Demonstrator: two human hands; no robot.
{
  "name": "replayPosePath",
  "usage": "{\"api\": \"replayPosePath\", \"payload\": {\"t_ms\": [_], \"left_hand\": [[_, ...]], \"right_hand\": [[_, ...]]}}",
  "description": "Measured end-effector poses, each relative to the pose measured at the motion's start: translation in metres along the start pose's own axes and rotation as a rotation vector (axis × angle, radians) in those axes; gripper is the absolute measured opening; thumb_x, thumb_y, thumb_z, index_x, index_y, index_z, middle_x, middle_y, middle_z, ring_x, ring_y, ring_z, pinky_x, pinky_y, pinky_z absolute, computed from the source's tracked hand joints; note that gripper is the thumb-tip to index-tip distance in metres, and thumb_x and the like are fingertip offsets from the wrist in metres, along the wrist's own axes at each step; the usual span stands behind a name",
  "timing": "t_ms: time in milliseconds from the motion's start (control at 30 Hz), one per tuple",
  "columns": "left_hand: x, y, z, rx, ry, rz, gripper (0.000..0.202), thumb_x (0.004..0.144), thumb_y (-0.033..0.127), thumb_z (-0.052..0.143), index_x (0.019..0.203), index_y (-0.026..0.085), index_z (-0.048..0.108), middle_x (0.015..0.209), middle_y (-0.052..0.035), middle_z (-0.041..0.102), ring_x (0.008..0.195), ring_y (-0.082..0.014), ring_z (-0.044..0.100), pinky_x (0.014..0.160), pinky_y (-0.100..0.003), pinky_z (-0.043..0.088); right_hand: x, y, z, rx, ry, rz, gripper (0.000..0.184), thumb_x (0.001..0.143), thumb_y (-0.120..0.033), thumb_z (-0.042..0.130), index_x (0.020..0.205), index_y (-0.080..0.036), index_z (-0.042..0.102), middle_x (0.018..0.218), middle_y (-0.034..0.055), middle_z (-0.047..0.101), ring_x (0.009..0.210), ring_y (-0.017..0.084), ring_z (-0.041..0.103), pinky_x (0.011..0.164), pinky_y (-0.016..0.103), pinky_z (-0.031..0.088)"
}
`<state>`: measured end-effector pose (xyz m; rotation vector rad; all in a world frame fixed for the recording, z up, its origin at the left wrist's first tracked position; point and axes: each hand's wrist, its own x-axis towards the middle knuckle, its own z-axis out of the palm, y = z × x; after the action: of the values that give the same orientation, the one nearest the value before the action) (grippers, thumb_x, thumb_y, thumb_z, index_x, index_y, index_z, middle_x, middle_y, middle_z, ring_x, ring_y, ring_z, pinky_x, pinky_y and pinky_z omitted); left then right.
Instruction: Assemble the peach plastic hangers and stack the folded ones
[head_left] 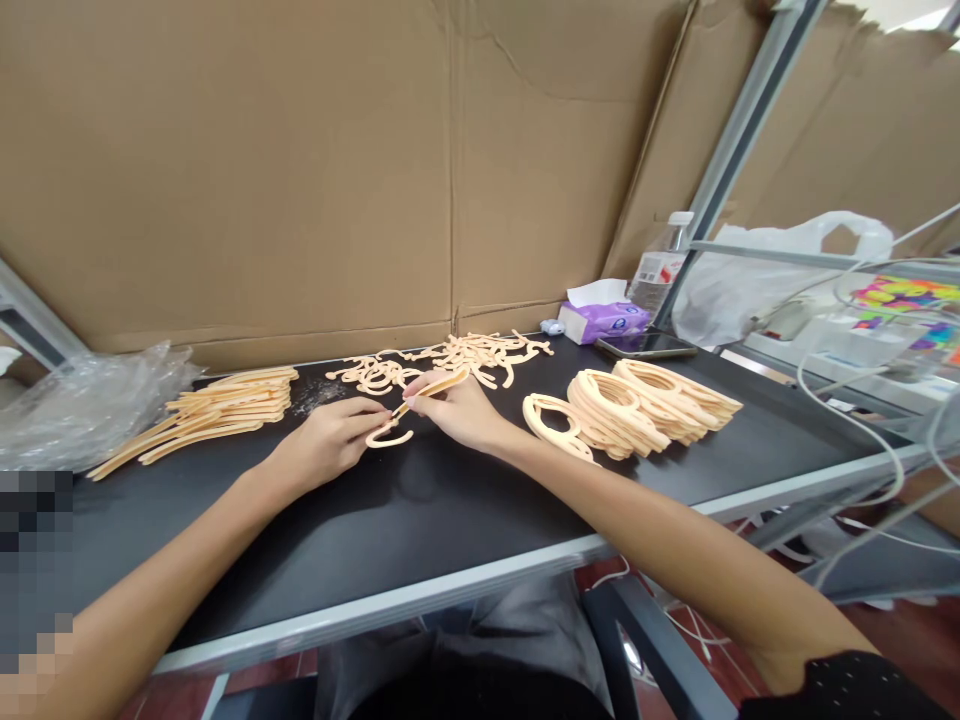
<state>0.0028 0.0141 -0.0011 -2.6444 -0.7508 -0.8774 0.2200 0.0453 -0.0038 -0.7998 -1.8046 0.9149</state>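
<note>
My left hand [337, 437], over the middle of the black tabletop, pinches a thin peach-coloured hooked piece [397, 440], its curved end facing me. My right hand [459, 410] is closed on a flat peach-coloured strip [442, 384] that slants up to the right. The strip and the hooked piece meet between my fingertips; whether they are joined there I cannot tell. Just behind my hands lie small curved peach offcuts [480, 352] in a loose heap. Left of my left hand is a pile of long peach strips [236, 408].
Stacked peach ring-shaped pieces [607, 405] stand on the right. Behind them are a phone [646, 346], a purple tissue pack [606, 318] and a water bottle [660, 265]. Clear plastic wrap [97, 400] lies far left. Cardboard [300, 180] walls the back; white cables [847, 410] hang right.
</note>
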Motion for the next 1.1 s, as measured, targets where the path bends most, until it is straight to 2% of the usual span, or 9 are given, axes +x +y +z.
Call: {"api": "replayPosePath", "payload": {"t_ms": [267,500,733,967,1100], "left_hand": [[-0.002,-0.003,0.000,-0.046,0.020,-0.077,0.023,0.095,0.023,0.054,0.102,0.018,0.076,0.098,-0.0088,0.076,0.083,-0.0160,0.073,0.076,-0.022,0.057],[-0.005,-0.006,0.001,-0.058,-0.035,-0.093,0.024,0.097,0.023,0.053,0.106,0.017,0.074,0.103,-0.0089,0.076,0.090,-0.0172,0.073,0.082,-0.024,0.057],[-0.006,-0.004,0.002,-0.023,-0.124,-0.091,0.027,0.099,0.028,0.049,0.103,0.020,0.074,0.100,-0.0063,0.077,0.086,-0.0167,0.073,0.078,-0.025,0.057],[-0.006,0.001,0.003,0.018,-0.113,-0.051,0.027,0.099,0.026,0.047,0.101,0.019,0.073,0.097,-0.0066,0.077,0.082,-0.0165,0.073,0.078,-0.024,0.057],[-0.007,0.003,0.003,0.051,-0.084,-0.051,0.023,0.098,0.024,0.050,0.100,0.019,0.073,0.096,-0.0067,0.078,0.082,-0.0166,0.074,0.077,-0.024,0.058]], "right_hand": [[0.001,0.000,-0.003,-0.022,-0.028,-0.015,0.009,0.080,-0.015,0.061,0.080,-0.018,0.069,0.081,-0.0008,0.069,0.077,0.014,0.062,0.079,0.030,0.047],[0.002,0.002,-0.003,-0.072,-0.053,-0.041,0.010,0.080,-0.012,0.062,0.080,-0.018,0.071,0.083,-0.0003,0.070,0.078,0.013,0.062,0.076,0.028,0.046],[-0.001,0.008,-0.005,-0.120,-0.140,-0.120,0.013,0.080,-0.011,0.062,0.082,-0.017,0.073,0.081,0.0007,0.071,0.076,0.013,0.064,0.075,0.026,0.047],[-0.002,0.012,-0.003,-0.089,-0.117,-0.040,0.014,0.078,-0.011,0.062,0.080,-0.018,0.074,0.082,0.0006,0.073,0.075,0.013,0.065,0.072,0.026,0.049],[-0.002,0.013,-0.001,0.011,-0.103,0.060,0.012,0.077,-0.013,0.063,0.080,-0.018,0.074,0.074,0.0000,0.070,0.066,0.013,0.064,0.068,0.027,0.050]]}}
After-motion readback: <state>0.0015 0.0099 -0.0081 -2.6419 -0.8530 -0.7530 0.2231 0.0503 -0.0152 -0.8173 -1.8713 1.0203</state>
